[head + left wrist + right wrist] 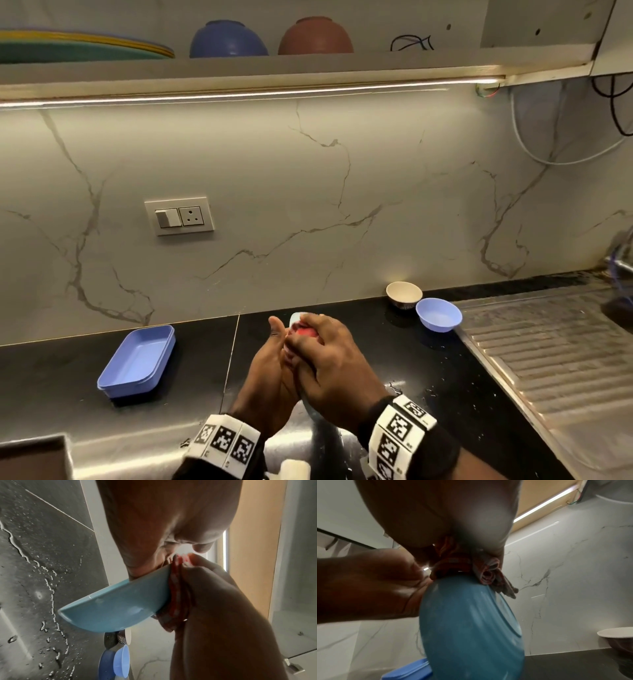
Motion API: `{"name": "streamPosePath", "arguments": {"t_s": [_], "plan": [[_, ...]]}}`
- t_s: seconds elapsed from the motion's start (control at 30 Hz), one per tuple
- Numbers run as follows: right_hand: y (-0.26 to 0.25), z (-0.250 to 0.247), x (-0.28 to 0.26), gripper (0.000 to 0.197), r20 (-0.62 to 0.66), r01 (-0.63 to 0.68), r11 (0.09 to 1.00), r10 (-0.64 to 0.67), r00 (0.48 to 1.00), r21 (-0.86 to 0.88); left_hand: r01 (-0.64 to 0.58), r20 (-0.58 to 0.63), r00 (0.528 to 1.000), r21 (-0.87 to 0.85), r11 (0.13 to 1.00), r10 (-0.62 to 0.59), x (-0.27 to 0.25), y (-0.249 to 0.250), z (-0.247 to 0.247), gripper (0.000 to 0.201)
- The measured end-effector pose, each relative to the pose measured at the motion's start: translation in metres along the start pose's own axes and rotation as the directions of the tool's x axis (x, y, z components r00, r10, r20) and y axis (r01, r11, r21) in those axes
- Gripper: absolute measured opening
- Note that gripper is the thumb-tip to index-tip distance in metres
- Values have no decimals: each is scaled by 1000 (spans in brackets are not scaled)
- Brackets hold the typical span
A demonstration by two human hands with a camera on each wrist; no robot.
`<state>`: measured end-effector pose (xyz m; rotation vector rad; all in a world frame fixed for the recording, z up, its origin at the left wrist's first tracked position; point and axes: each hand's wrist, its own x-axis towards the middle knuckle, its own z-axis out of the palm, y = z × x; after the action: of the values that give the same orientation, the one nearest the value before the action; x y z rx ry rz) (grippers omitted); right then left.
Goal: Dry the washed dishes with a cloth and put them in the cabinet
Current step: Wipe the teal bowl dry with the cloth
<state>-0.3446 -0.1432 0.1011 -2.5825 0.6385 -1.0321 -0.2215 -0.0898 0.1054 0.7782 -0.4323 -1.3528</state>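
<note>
Plate [113, 608], teal, held on edge between both hands above the black counter [394, 359]. Left hand [270, 370] cups one face of it, thumb up, fingers curled round the rim. Right hand [329, 359] lies over the other face, fingers closed on a bunched red-and-white cloth [176, 582] and pressing it against the plate near the top edge. Cloth ends hang out past the right fingers in the right wrist view. Water beads and streaks on the counter under the grip. Off to the right of the hands, near the wall: a cream bowl [404, 294] and just beside it a pale blue bowl [439, 318], both upright. To the left of the hands, a blue rectangular tray [137, 363]. High above the grip, a shelf [239, 66] with stacked plates [78, 46] and two upturned bowls.
</note>
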Motion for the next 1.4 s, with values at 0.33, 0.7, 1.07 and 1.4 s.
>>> {"name": "streamPosePath", "arguments": {"t_s": [0.33, 0.7, 1.07, 1.4], "plan": [[27, 13, -33, 29, -127, 141, 987, -131, 983, 79, -148, -134, 980, -11, 989, 145, 1, 17, -11, 43], [30, 20, -46, 39, -146, -115, 872, 208, 967, 476, -206, -232, 957, -132, 970, 172, -4, 21, -8, 42], [49, 0, -24, 22, 300, -414, -4, 694, 654, 910, -129, -138, 980, 126, 984, 146, -25, 12, -26, 40], [34, -26, 9, 28, 69, -433, 679, 493, 868, 593, -258, -182, 899, 512, 819, 398, -27, -5, -22, 49]]}}
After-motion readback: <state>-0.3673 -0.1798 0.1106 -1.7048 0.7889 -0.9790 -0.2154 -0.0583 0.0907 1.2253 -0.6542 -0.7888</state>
